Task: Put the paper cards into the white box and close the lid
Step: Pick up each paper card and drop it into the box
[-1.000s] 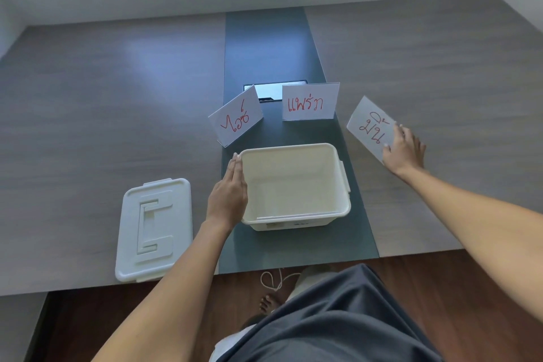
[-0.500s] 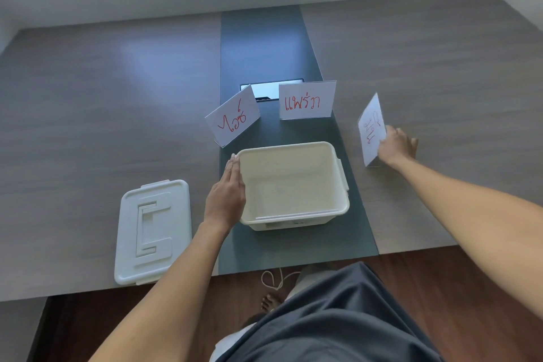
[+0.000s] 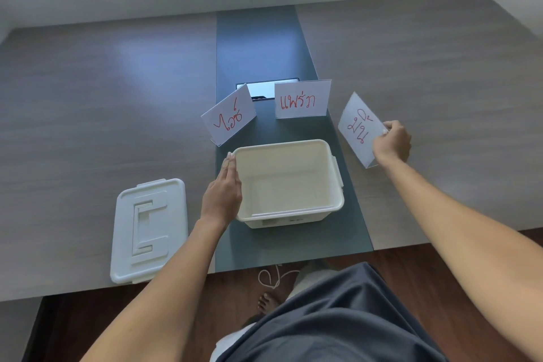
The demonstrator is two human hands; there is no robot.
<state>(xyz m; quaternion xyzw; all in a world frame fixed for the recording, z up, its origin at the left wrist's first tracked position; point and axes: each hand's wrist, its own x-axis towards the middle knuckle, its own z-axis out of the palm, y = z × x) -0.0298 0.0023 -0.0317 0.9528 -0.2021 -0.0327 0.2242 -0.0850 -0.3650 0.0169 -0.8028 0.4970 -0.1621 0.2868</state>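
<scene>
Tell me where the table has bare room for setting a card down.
Bare: wood left of the lid; wood right of the right hand; the far dark strip. Crowded: around the white box, with two cards behind and the left hand beside.

one wide view only, from the person's head, looking forward and steeply down over the near edge of the table (image 3: pixel 88 126). the open white box (image 3: pixel 289 216) sits close, near the middle; both forearms reach in from the bottom corners. the person's lap and the floor fill the bottom edge, while the far wall and windows bend along the top.
</scene>
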